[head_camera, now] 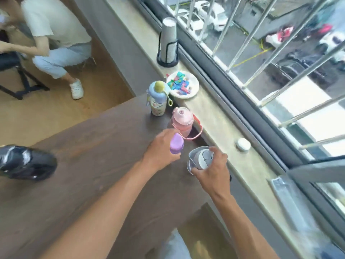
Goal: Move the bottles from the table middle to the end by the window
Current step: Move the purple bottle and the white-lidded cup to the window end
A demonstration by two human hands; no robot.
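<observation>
Brown wood table [84,184] runs up to a pale window ledge [214,116] on the right, and the whole picture is a bit blurry. Much of the two bottles I hold is hidden by my own hands, so I see mostly their tops. At the left edge a shiny black thing [26,161] is cut off, and I cannot tell what it is.

I count four bottles. Two stand at the far end of the table by the window: a blue bottle [157,99] with a yellow-green cap and little pictures low down, and just nearer, a pink bottle [182,118] with a pink strap. They are close but not touching. My left hand [161,149] is wrapped around a purple bottle [177,143], just in front of the pink one. My right hand [212,170] grips a grey bottle [198,157] with a white lid, close to the ledge.

On the ledge I see one white plate [194,90] of bright wrapped sweets, one stack of paper cups [169,40] in a black holder, and one small white round thing [242,143]. One person [56,34] squats on the floor far left.
</observation>
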